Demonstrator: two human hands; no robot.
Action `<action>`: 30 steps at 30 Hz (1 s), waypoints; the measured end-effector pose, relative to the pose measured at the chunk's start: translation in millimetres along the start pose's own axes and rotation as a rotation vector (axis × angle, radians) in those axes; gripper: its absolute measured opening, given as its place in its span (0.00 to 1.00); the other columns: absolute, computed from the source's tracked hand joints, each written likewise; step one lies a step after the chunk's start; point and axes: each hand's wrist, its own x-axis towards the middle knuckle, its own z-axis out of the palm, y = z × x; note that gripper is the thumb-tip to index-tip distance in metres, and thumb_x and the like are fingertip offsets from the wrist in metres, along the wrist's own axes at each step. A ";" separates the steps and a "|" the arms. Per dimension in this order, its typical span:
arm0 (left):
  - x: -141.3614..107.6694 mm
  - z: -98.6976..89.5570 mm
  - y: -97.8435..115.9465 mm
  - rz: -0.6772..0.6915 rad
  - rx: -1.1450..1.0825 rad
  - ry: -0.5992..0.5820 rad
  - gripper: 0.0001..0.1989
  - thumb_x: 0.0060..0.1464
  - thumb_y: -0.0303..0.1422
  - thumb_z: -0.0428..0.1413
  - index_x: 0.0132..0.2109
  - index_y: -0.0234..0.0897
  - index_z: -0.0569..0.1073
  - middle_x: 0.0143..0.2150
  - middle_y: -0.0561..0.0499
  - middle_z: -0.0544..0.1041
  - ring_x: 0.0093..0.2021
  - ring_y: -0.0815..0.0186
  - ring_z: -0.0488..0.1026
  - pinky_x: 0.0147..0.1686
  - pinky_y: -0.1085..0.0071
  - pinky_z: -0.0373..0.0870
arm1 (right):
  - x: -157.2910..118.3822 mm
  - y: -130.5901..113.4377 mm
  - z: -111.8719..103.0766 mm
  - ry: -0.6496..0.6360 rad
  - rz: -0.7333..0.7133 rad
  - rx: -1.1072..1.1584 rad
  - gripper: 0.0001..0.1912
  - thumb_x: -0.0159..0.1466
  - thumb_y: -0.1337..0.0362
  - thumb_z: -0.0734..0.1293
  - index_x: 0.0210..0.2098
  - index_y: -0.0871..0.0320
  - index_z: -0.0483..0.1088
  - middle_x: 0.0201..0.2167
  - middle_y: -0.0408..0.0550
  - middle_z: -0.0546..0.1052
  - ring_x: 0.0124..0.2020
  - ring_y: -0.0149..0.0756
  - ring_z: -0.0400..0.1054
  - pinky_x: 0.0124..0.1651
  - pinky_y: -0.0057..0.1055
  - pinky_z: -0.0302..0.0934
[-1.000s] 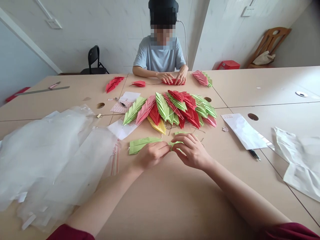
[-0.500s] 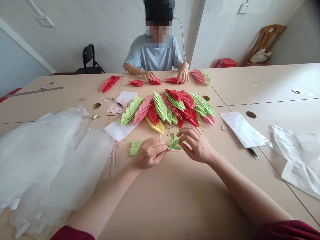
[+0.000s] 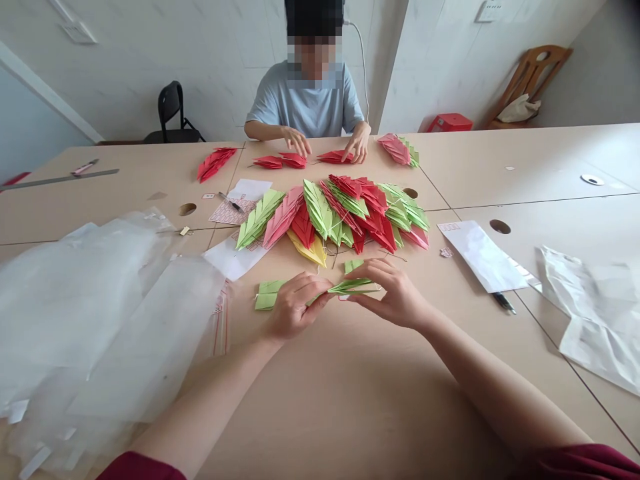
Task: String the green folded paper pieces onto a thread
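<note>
My left hand (image 3: pixel 299 308) pinches the left end of a folded green paper piece (image 3: pixel 350 287). Around the right part of that piece, my right hand (image 3: pixel 393 293) has its thumb below and its fingers above, apart from each other. A flat green paper (image 3: pixel 266 295) lies just left of my left hand, and another green bit (image 3: pixel 353 265) shows behind my right fingers. Beyond both hands rests a pile of folded paper leaves in red (image 3: pixel 380 230), green (image 3: pixel 319 208), pink (image 3: pixel 284 215) and yellow (image 3: pixel 310 251).
Across the table (image 3: pixel 525 160), a person in a blue shirt (image 3: pixel 310 100) touches red folded pieces (image 3: pixel 335 157). Plastic bags (image 3: pixel 90 293) cover the left side. White papers (image 3: pixel 483 257), a pen (image 3: pixel 503 303) and a white bag (image 3: pixel 595 313) lie right.
The green piece now appears narrower and edge-on, and my right fingers have opened around it. The other person's left-side hand has lifted from the red pieces, which sit closer together.
</note>
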 end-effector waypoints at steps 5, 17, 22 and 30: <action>-1.5 7.1 2.4 -0.048 -0.038 0.040 0.05 0.57 0.26 0.58 0.42 0.37 0.73 0.35 0.52 0.78 0.35 0.68 0.74 0.37 0.71 0.70 | -1.9 0.6 9.9 0.082 0.025 0.055 0.03 0.66 0.65 0.66 0.35 0.55 0.71 0.31 0.47 0.76 0.33 0.36 0.69 0.40 0.36 0.62; -0.3 13.9 8.9 -0.077 -0.039 0.022 0.06 0.60 0.27 0.55 0.43 0.39 0.75 0.35 0.53 0.80 0.33 0.70 0.75 0.34 0.74 0.69 | -5.1 -1.3 19.5 0.080 -0.006 0.100 0.05 0.67 0.70 0.61 0.37 0.57 0.68 0.32 0.49 0.73 0.34 0.36 0.66 0.38 0.34 0.61; 0.8 12.8 6.5 -0.103 -0.095 0.039 0.06 0.58 0.30 0.58 0.44 0.38 0.77 0.39 0.50 0.81 0.35 0.69 0.78 0.35 0.76 0.72 | -5.2 -1.2 17.4 0.137 0.006 0.108 0.04 0.67 0.70 0.62 0.37 0.57 0.69 0.32 0.49 0.73 0.35 0.36 0.68 0.39 0.34 0.62; -3.5 18.2 5.8 -0.037 0.022 0.005 0.07 0.58 0.27 0.57 0.44 0.39 0.77 0.38 0.52 0.82 0.35 0.68 0.78 0.33 0.73 0.70 | -6.8 -2.0 20.7 0.082 -0.082 -0.022 0.02 0.65 0.68 0.66 0.37 0.55 0.70 0.33 0.46 0.77 0.35 0.35 0.67 0.41 0.36 0.60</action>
